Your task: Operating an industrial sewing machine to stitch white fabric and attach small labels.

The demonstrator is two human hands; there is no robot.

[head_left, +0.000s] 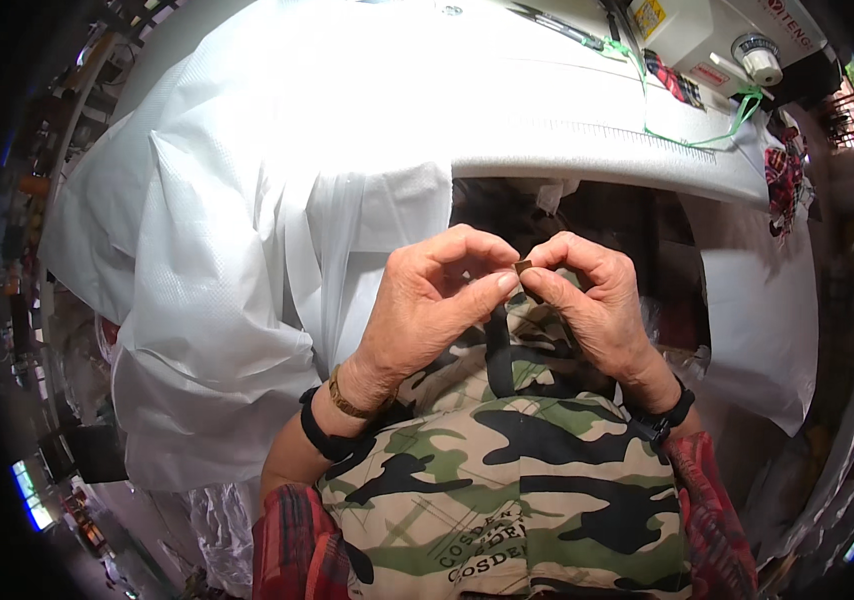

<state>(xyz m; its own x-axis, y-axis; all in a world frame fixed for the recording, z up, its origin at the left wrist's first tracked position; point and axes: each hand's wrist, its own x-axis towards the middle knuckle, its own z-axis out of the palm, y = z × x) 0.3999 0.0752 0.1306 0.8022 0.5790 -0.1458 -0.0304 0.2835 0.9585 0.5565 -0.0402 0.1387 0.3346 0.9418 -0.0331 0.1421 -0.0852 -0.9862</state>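
Observation:
Above my lap, my left hand [444,290] and my right hand [589,295] meet tip to tip, thumbs and forefingers pinched. Between them is a small flat brown piece [523,266], mostly covered by the fingertips; its kind and material are too small to tell. Just below the hands lies a camouflage apron [507,440] across my front, with a dark strap [499,350] running up its middle. A gold-coloured bracelet [345,396] and a black band circle my left wrist, and another dark band [669,415] sits on the right.
A sewing machine [727,50] stands at the far right, with green cord [689,138] and plaid scraps [785,185] beside it. White sheeting [207,300] covers the left and hangs over the white table edge [597,165]. A pointed metal tool [557,25] lies at the back.

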